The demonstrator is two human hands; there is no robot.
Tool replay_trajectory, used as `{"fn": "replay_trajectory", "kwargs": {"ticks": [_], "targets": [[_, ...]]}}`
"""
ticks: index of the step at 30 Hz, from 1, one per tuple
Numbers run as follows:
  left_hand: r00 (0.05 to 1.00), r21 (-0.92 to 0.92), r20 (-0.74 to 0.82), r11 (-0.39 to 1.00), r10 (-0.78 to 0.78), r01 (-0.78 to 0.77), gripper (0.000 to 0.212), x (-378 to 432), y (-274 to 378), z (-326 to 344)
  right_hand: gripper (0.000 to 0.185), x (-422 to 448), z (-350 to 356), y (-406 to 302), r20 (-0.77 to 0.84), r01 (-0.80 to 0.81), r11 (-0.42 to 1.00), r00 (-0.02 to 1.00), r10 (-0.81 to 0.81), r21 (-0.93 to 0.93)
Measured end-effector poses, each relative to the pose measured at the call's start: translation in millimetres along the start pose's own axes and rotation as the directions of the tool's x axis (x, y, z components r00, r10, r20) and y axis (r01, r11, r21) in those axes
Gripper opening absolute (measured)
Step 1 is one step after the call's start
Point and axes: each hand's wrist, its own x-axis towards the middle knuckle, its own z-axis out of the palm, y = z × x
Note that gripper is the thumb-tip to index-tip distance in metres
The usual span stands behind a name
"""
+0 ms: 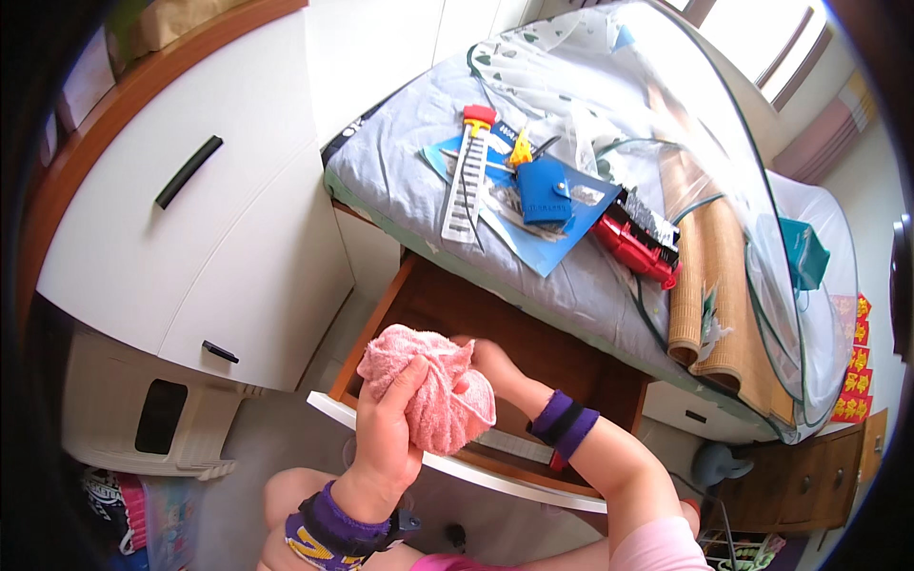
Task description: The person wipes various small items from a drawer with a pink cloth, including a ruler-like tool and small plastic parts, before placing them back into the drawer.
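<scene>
My left hand [382, 428] is closed around a bunched pink terry cloth [435, 400], with the thumb across its front. Just behind the cloth's right side is my right hand [494, 365]. Its fingers are blurred and partly hidden, so I cannot tell whether they grip the cloth. Both hands are above a pulled-out drawer [421, 307] with a brown interior and a white front. Inside, near that front, lies a pale flat object [518, 447] with a red end, partly covered by my right forearm. A purple band is around each wrist.
Behind the drawer, the bed [400, 157] holds a toy keyboard [468, 178], a blue snap case [543, 191], a red-and-black toy [635, 239], a rolled woven mat [689, 285] and a mosquito net [685, 78]. A white cabinet [235, 193] stands left; a wooden cabinet [792, 478] stands right.
</scene>
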Motion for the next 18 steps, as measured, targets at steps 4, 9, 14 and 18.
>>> {"fn": "replay_trajectory", "kwargs": {"ticks": [4, 9, 14, 18], "targets": [[0.998, -0.06, 0.051, 0.998, -0.028, 0.031, 0.03, -6.7, 3.7, -1.5, 0.035, 26.7, -22.0, -72.5, -0.238, -0.016, 0.872, 0.959, 0.151, 0.489], [0.999, -0.091, 0.053, 0.996, -0.001, 0.006, 0.027, -9.6, 10.7, -4.4, 0.041, 65.2, -33.9, -101.2, -0.307, 0.054, 0.67, 0.914, 0.265, 0.741], [0.998, -0.15, 0.068, 0.989, -0.01, 0.02, 0.023, -9.3, 14.7, -10.6, 0.037, 83.2, -33.7, -112.0, -0.267, 0.035, 0.584, 0.91, 0.316, 0.811], [0.993, -0.151, 0.118, 0.988, -0.017, 0.035, 0.021, -12.4, 20.1, -11.6, 0.037, 87.5, -42.9, -123.1, -0.437, 0.071, 0.77, 0.855, 0.281, 0.634]]}}
